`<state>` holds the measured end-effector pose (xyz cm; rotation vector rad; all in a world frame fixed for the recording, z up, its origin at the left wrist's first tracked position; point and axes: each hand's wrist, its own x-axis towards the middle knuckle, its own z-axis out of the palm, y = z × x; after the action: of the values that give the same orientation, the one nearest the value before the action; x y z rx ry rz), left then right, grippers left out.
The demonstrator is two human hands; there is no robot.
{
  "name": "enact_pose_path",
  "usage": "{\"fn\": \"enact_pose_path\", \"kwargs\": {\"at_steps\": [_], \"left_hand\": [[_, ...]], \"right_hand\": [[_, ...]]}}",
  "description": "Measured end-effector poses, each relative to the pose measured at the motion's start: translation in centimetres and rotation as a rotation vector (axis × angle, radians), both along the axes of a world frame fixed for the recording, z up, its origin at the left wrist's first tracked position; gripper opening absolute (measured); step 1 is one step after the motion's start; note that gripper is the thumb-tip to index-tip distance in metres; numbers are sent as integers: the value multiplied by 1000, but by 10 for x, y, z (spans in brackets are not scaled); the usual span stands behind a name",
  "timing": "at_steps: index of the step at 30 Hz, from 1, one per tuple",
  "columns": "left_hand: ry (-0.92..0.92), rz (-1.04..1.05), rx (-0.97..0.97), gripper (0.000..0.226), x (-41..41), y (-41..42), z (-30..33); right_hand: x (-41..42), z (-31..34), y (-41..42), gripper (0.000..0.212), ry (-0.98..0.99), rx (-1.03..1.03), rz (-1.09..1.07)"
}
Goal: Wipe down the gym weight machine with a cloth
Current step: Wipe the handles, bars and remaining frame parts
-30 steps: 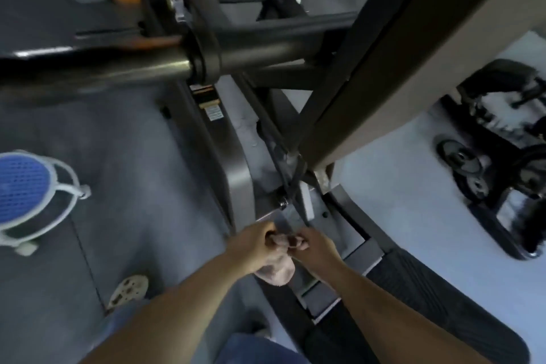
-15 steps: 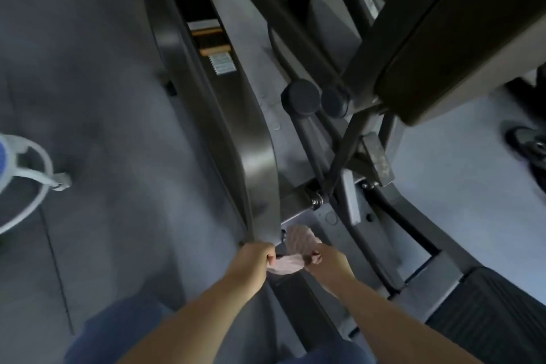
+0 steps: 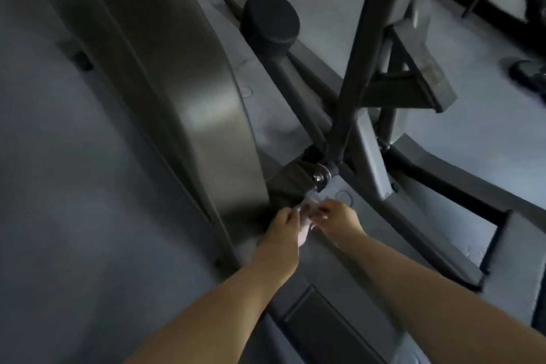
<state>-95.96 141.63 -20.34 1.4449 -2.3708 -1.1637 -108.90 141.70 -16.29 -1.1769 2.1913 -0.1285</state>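
Note:
The grey weight machine fills the view: a broad curved frame beam [image 3: 189, 103] runs down from the upper left, and dark bars cross at a bolted pivot [image 3: 322, 171]. A pale pink cloth [image 3: 304, 229] is bunched low at the base of that beam, just under the pivot. My left hand [image 3: 282, 223] grips the cloth's left side. My right hand [image 3: 339, 220] pinches its right side. Both hands sit close together, with most of the cloth hidden between them.
A black round cap [image 3: 270, 19] tops a slanted post above the pivot. The grey floor [image 3: 68, 186] lies to the left. A dark ribbed step [image 3: 322, 331] lies between my forearms. A dark shoe-like shape [image 3: 529, 75] sits at the right edge.
The view has dropped lower and closer to the machine's base. Both hands keep hold of the cloth and have moved in toward the pivot; the blue stool has left the frame.

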Motion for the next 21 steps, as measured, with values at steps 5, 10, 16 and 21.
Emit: {"fn": "enact_pose_path", "kwargs": {"at_steps": [5, 10, 16, 21], "left_hand": [[-24, 46, -101, 39, -35, -40, -1], [-253, -67, -349, 83, -56, -78, -8], [-383, -85, -63, 90, -76, -117, -35], [-353, -187, 86, 85, -88, -124, -32]], "right_hand": [[-27, -14, -31, 20, 16, -284, -330], [-38, -32, -54, 47, -10, -545, -313], [-54, -66, -66, 65, 376, -246, 302], [-53, -83, -77, 55, 684, -126, 570]]}}
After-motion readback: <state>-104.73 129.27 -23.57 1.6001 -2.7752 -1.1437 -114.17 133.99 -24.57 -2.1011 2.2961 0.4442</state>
